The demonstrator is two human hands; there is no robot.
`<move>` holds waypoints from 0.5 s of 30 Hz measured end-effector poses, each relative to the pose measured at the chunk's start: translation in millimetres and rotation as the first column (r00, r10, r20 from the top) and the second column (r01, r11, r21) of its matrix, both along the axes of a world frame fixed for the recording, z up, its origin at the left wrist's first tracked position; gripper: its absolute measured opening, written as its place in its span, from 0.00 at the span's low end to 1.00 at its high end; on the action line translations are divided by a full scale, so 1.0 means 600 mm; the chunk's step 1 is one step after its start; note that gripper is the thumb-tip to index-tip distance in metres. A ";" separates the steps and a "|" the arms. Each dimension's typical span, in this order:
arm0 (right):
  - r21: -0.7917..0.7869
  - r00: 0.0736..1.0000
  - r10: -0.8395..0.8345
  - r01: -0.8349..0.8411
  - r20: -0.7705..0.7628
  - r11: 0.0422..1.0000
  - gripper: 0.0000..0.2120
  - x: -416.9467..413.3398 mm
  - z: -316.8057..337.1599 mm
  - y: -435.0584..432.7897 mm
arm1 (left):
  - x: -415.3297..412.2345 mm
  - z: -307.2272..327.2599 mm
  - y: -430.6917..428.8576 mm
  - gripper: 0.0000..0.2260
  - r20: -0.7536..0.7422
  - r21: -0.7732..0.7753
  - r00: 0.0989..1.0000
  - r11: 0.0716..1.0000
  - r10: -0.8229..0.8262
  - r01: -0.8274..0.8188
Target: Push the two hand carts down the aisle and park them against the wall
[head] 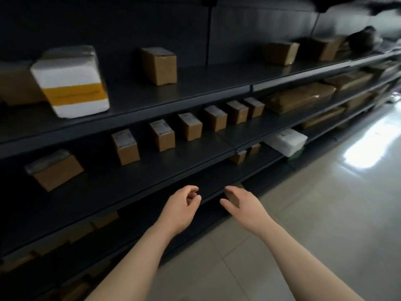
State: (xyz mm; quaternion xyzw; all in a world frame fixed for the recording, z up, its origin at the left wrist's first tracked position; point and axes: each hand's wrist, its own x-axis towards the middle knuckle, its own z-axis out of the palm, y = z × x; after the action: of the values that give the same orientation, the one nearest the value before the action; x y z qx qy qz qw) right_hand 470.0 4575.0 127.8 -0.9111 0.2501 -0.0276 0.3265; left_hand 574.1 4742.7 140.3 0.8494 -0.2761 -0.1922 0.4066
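Observation:
No hand cart is in view. My two bare forearms reach forward over the aisle floor towards a dark shelf unit. My left hand (181, 206) is loosely curled, with the thumb close to the fingertips and nothing in it. My right hand (244, 205) is spread, thumb pointing left, and looks empty. A small brown box (232, 197) on a low shelf shows between its thumb and fingers, and seems to lie behind the hand.
Long dark shelving (152, 118) runs along the left, carrying cardboard boxes (161, 134), a white parcel with yellow tape (71, 83) and a white package (286, 141). Pale tiled floor (325, 213) stretches right and ahead, with a bright glare patch (373, 144).

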 end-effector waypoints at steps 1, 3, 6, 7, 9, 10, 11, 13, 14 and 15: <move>-0.006 1.000 -0.030 0.030 0.000 1.000 0.26 0.004 -0.001 -0.016 | 0.013 -0.001 -0.021 0.16 -0.007 -0.003 0.999 0.999 -0.035 0.035; -0.013 0.995 -0.096 0.096 0.004 0.995 0.26 0.012 0.000 -0.047 | 0.041 -0.001 -0.063 0.16 -0.030 -0.014 0.995 0.995 -0.095 0.094; -0.002 0.979 -0.201 0.201 0.022 0.980 0.25 0.023 0.004 -0.086 | 0.080 0.004 -0.122 0.16 -0.055 -0.031 0.981 0.982 -0.186 0.184; 0.000 0.971 -0.238 0.238 0.022 0.971 0.25 0.025 0.006 -0.098 | 0.091 0.007 -0.141 0.16 -0.055 -0.029 0.974 0.975 -0.219 0.218; -0.003 0.950 -0.311 0.311 0.024 0.950 0.24 0.027 0.009 -0.121 | 0.109 0.015 -0.180 0.16 -0.060 -0.022 0.956 0.958 -0.288 0.287; -0.008 0.937 -0.347 0.348 0.030 0.938 0.24 0.026 0.010 -0.132 | 0.117 0.017 -0.201 0.16 -0.062 -0.020 0.944 0.946 -0.323 0.322; -0.010 0.922 -0.387 0.387 0.037 0.922 0.24 0.024 0.011 -0.144 | 0.122 0.019 -0.222 0.16 -0.061 -0.019 0.932 0.934 -0.358 0.358; -0.001 0.884 -0.465 0.465 0.047 0.885 0.24 0.016 0.011 -0.167 | 0.129 0.020 -0.265 0.16 -0.053 -0.016 0.903 0.905 -0.425 0.425; 0.005 0.866 -0.498 0.499 0.051 0.867 0.24 0.010 0.009 -0.179 | 0.130 0.020 -0.287 0.16 -0.051 -0.016 0.889 0.891 -0.454 0.454; 0.007 0.849 -0.527 0.527 0.050 0.850 0.24 0.002 0.007 -0.190 | 0.129 0.019 -0.308 0.16 -0.051 -0.016 0.876 0.877 -0.480 0.480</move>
State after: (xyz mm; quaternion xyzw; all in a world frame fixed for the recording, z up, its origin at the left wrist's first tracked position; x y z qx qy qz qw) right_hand 470.9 4460.9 132.1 -0.8078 0.4817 -0.1397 0.3096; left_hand 651.4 4558.0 151.6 0.7484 -0.4674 -0.3093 0.3546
